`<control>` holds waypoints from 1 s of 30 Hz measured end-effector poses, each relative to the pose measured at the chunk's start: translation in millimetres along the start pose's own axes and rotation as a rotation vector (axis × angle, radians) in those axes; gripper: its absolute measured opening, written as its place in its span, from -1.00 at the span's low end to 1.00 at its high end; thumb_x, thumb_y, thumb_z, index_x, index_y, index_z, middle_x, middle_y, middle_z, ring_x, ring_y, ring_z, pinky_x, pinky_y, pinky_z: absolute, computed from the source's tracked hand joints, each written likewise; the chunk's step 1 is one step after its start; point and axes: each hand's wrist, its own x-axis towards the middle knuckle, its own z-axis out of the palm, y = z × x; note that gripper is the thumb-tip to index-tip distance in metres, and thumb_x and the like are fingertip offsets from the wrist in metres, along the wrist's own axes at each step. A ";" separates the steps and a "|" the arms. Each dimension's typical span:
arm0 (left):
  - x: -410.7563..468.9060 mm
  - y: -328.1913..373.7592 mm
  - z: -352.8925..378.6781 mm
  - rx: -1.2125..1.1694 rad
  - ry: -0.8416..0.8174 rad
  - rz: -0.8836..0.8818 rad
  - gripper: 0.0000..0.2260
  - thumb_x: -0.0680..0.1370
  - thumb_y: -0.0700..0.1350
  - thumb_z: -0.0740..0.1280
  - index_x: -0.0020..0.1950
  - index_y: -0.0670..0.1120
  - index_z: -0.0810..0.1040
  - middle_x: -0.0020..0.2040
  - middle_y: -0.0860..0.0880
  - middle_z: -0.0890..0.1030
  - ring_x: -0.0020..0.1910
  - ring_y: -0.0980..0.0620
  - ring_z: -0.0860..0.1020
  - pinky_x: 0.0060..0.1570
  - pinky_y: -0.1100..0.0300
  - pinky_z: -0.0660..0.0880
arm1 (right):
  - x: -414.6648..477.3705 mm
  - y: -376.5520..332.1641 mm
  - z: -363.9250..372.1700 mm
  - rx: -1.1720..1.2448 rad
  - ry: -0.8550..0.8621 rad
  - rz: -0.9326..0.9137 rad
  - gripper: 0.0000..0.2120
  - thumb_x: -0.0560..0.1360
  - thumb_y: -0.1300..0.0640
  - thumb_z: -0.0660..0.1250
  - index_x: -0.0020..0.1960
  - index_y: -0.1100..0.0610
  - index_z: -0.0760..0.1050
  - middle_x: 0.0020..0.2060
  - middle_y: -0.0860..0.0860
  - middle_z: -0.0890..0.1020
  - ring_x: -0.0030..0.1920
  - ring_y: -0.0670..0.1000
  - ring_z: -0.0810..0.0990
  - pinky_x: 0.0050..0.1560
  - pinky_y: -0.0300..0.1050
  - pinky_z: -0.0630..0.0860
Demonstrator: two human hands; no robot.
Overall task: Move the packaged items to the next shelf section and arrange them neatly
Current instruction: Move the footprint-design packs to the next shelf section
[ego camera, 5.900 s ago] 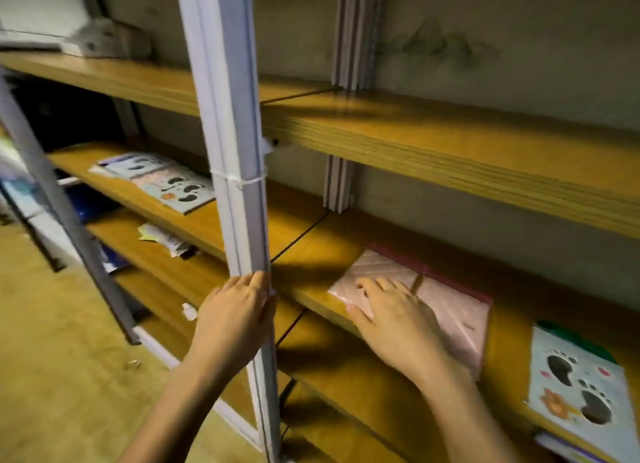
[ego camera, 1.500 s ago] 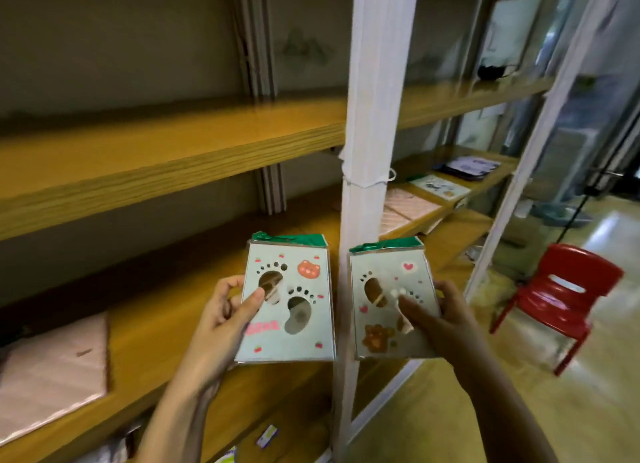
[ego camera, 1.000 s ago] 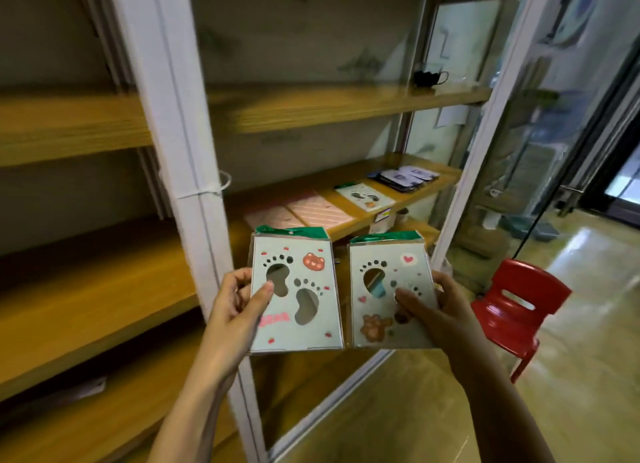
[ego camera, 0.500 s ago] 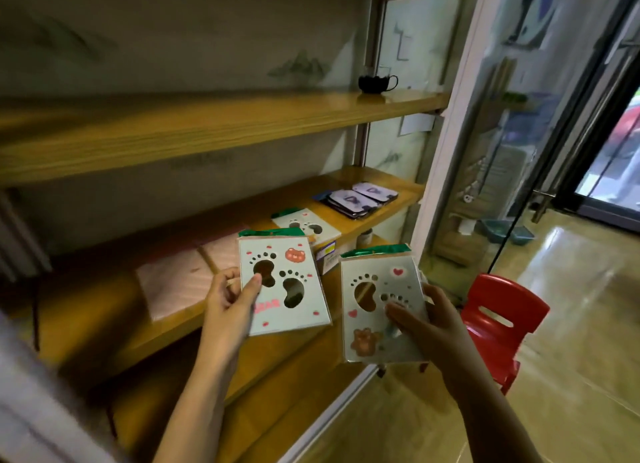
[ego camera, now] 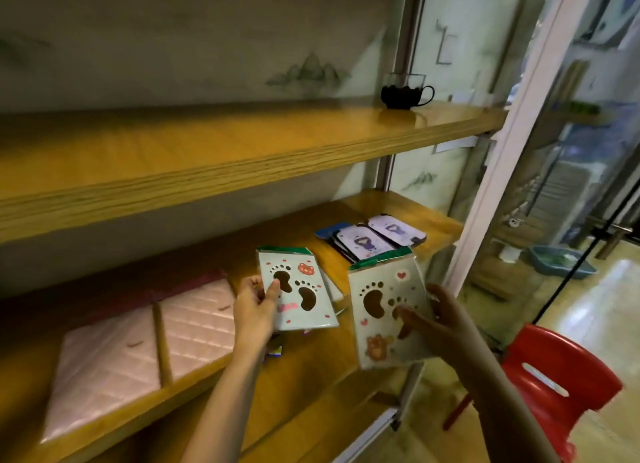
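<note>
Your left hand [ego camera: 254,312] grips a footprint packet [ego camera: 298,291] by its left edge, thumb on the printed face, fingers closed behind; packet tilted, low over the middle shelf [ego camera: 311,362] near its front edge. Under it, corners of more packets [ego camera: 332,291] show on the shelf, count unclear. Your right hand [ego camera: 440,324] clasps a second footprint packet [ego camera: 386,310], thumb across the front, fingers curled behind the right edge; it hangs off the shelf's front edge, near the right end. Two pink quilted packets [ego camera: 145,348] lie flat side by side toward the shelf's left, reaching the front edge. Purple-printed packets [ego camera: 370,242] stacked and fanned at the right end. Black cup [ego camera: 403,95] stands on the upper shelf [ego camera: 207,154], right end.
</note>
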 end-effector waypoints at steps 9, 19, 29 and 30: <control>36.1 -13.1 27.2 0.217 0.181 -0.050 -0.75 0.54 -0.01 0.25 0.15 -0.10 0.39 0.05 -0.15 0.58 -0.02 -0.13 0.60 0.00 -0.16 0.56 | 109.7 -10.9 -10.3 -0.286 -0.095 -0.172 -0.70 0.49 0.15 0.32 0.20 0.15 0.39 -0.03 0.03 0.65 -0.15 -0.04 0.64 -0.12 -0.04 0.61; 22.1 -14.1 40.1 0.672 0.371 0.062 -0.79 0.53 -0.14 0.27 0.15 -0.14 0.46 0.11 -0.01 0.38 -0.04 0.08 0.41 -0.14 0.47 0.38 | 183.7 -28.6 28.1 -0.629 -0.302 -0.315 -0.67 0.52 0.09 0.28 0.25 0.13 0.37 0.09 0.09 0.62 -0.11 -0.02 0.56 -0.34 -0.30 0.44; 6.9 -18.5 39.3 0.891 0.518 0.105 -0.70 0.49 -0.12 0.31 0.20 -0.15 0.46 0.14 -0.08 0.57 0.16 -0.09 0.43 0.11 0.09 0.39 | 191.2 -20.0 51.1 -0.793 -0.526 -0.353 -0.67 0.57 0.01 0.17 0.26 0.15 0.33 0.14 0.08 0.58 -0.06 -0.03 0.57 -0.46 -0.40 0.34; 5.5 -20.1 38.3 0.909 0.521 0.121 -0.74 0.49 -0.11 0.30 0.16 -0.13 0.49 0.12 -0.06 0.58 0.13 -0.07 0.45 0.09 0.12 0.38 | 189.8 -20.0 52.3 -0.849 -0.528 -0.379 -0.63 0.57 -0.03 0.15 0.29 0.16 0.32 0.17 0.09 0.56 0.02 0.00 0.58 -0.33 -0.34 0.44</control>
